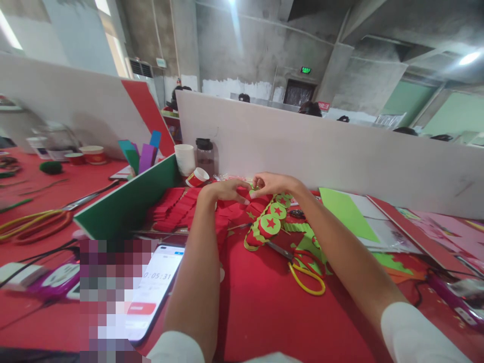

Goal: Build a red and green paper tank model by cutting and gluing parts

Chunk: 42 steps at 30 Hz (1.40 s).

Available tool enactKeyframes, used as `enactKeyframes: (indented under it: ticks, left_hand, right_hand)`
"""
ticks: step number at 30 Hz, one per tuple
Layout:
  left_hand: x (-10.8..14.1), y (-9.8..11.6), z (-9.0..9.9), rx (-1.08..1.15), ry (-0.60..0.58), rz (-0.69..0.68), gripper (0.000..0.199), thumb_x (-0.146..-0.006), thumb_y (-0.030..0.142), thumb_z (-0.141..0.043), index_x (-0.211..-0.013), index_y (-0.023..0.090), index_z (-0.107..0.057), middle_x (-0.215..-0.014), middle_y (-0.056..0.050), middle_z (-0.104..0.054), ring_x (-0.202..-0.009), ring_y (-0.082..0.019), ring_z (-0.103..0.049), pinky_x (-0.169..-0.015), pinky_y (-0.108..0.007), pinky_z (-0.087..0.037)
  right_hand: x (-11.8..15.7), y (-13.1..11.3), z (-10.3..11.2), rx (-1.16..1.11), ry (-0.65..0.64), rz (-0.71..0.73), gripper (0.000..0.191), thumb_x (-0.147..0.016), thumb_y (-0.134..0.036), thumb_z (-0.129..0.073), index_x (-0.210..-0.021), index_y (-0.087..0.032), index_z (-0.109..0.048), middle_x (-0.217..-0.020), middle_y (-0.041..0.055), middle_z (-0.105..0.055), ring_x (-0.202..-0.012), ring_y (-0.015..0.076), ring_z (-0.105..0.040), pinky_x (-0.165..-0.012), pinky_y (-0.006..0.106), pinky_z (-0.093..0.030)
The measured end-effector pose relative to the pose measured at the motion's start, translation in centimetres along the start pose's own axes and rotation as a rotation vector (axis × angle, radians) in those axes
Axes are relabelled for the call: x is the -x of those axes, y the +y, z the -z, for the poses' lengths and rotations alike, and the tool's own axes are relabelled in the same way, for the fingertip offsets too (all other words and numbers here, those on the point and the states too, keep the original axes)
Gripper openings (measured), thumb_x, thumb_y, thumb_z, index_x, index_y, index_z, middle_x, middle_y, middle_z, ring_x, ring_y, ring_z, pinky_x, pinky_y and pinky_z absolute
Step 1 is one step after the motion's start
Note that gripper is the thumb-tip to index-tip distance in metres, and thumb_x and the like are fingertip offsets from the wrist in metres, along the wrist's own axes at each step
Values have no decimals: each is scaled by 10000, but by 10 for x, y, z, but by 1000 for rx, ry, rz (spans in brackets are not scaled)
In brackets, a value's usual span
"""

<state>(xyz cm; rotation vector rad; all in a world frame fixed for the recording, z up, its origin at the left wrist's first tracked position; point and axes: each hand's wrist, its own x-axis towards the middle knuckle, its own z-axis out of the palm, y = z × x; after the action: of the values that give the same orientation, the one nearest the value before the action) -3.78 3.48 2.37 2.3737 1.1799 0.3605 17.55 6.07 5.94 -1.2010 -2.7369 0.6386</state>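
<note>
Both my hands are over the back of the red table. My right hand [275, 183] pinches a small light-green paper piece [252, 191] between thumb and finger. Close to its left side, my left hand [229, 190] has thumb and forefinger apart, fingertips near that piece. Just in front lies a row of light-green paper rounds with red stars [270, 223], joined to wavy green and red paper strips. Stacks of folded red paper [172, 209] lie left of my hands. Scissors with yellow handles [308, 282] rest to the right of the row, beside green paper scraps [310, 247].
A phone [155, 292] showing a timer lies by my left forearm. A green board [124, 196] stands at the left. Behind are a white cup [185, 159], a tipped paper cup [197, 177], a dark-lidded bottle [204, 156] and a white partition [272, 136]. Green sheets [348, 212] lie right.
</note>
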Motion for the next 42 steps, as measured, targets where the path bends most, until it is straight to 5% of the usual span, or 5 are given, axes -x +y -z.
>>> enactKeyframes:
  ticks: [10, 17, 26, 35, 42]
  left_hand:
    - [-2, -6, -3, 50, 43, 21, 607, -636, 502, -699, -1206, 302, -641, -1302, -16, -605, -1134, -251, -544, -938, -276, -400]
    - [-3, -4, -3, 56, 46, 15, 576, -638, 483, -707, -1178, 291, -656, -1224, -22, -643, -1104, -251, -554, -930, -286, -401]
    - [-3, -7, -3, 73, 35, 11, 546, -641, 461, -704, -1158, 289, -666, -1114, -8, -682, -1055, -241, -577, -911, -279, -409]
    - [7, 12, 5, 28, 5, -39, 571, -750, 581, -593, -1236, 282, -627, -1332, -27, -588, -1161, -247, -542, -987, -298, -394]
    - [19, 40, 8, 303, 83, -40, 598, -877, 658, -366, -1274, 281, -607, -1374, -34, -571, -1214, -253, -524, -1006, -331, -404]
  right_hand:
    - [3, 12, 10, -45, 66, -35, 384, -684, -405, -782, -907, -183, -563, -790, 5, -580, -636, 118, -509, -533, 221, -374]
    - [3, 5, 7, -54, 76, -28, 446, -720, -547, -732, -941, -185, -592, -814, 25, -615, -636, 123, -526, -528, 226, -373]
    - [7, 13, 8, -70, 186, -82, 371, -775, -499, -698, -924, -176, -594, -829, 36, -638, -639, 119, -545, -528, 215, -388]
    - [58, 53, -5, -280, 314, -176, 424, -816, -601, -615, -935, -195, -590, -871, 62, -686, -644, 154, -596, -501, 237, -436]
    - [90, 93, -35, -397, 346, -166, 389, -871, -525, -571, -1102, -216, -612, -1093, 61, -687, -984, 215, -641, -793, 301, -524]
